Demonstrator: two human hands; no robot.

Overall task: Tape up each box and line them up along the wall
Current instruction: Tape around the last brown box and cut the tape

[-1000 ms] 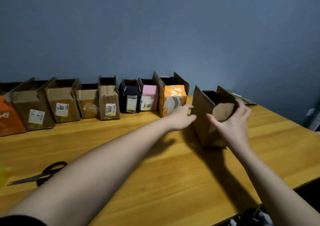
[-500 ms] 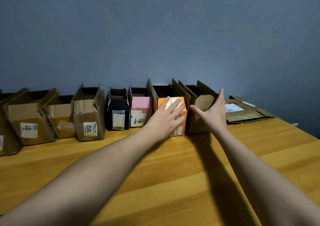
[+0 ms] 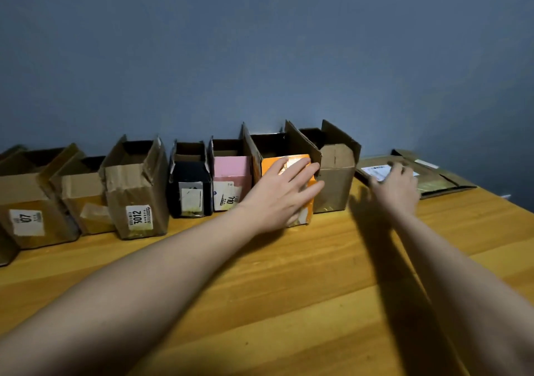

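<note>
The flat box (image 3: 410,173) lies just right of the brown box (image 3: 335,179) ending the wall row, likely light, floppy cardboard best lifted by an edge; right hand (image 3: 396,185) blurred, grip unclear, left hand (image 3: 284,191) spread flat on the orange box (image 3: 310,202).

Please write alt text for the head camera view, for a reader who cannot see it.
A person's left hand rests flat on an orange cardboard box in a row of open boxes along a blue wall, while the blurred right hand reaches to flattened brown cardboard on the wooden table.
</note>
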